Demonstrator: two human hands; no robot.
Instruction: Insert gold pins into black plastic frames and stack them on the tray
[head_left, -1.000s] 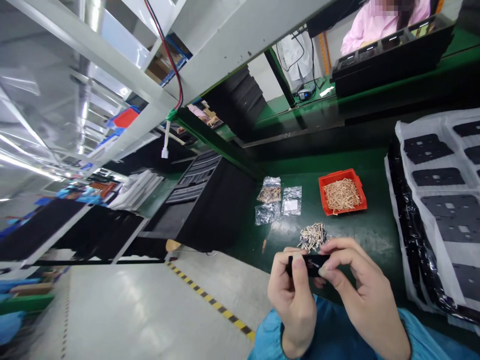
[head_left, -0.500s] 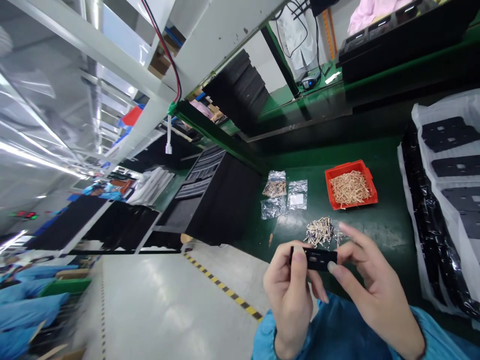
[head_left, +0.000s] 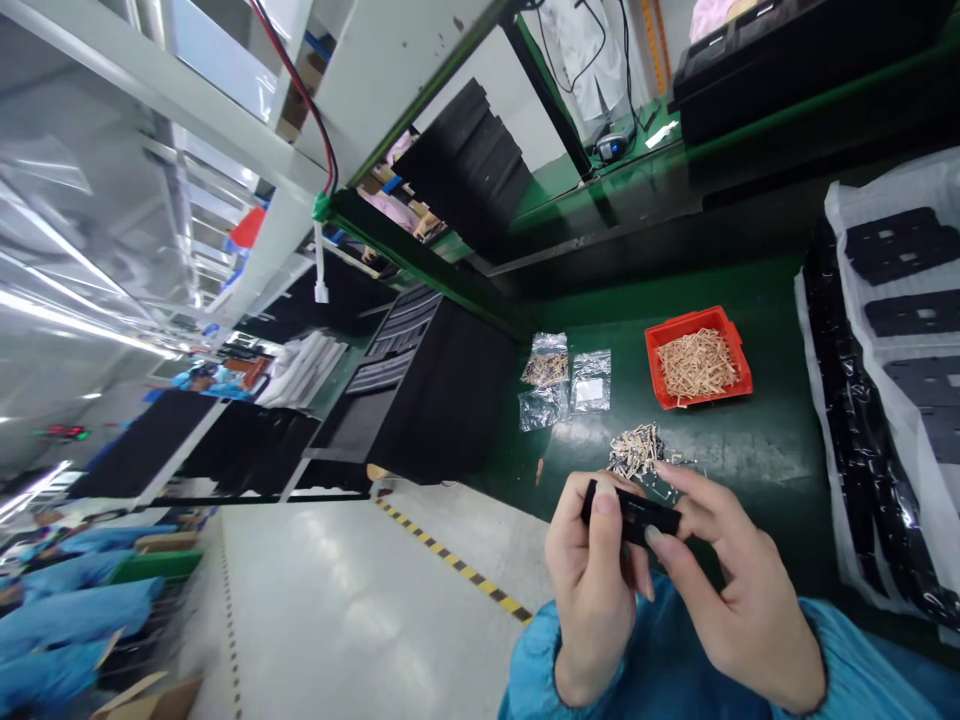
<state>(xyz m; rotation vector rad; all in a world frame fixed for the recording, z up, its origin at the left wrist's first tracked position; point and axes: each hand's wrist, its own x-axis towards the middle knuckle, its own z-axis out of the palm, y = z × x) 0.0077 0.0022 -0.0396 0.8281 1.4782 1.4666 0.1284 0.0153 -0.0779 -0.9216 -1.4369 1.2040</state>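
A small black rectangular part [head_left: 636, 512] with cut-outs is held above the near edge of the green bench. My left hand [head_left: 596, 570] grips its left end, thumb on top and fingers beneath. At its right end, the thumb of my right hand [head_left: 731, 570] presses on the face near a cut-out, with the index finger stretched out beyond it. Whether a tiny piece is between those right fingers cannot be made out. Just past the hands lies a loose pile of small pale and dark pieces [head_left: 634, 452]. Behind it stands a red tray [head_left: 738, 390] filled with tan pieces.
Clear plastic bags [head_left: 545, 362] with small parts lie left of the red tray. On the right, black panels rest in white foam wrapping [head_left: 851, 270]. A tall black stack [head_left: 450, 400] borders the bench on the left. A green post [head_left: 427, 265] rises behind.
My right thumb has moved left along the black part, and its index finger now reaches over the pile's edge. The black part is tilted slightly more. The whole view has shifted a little.
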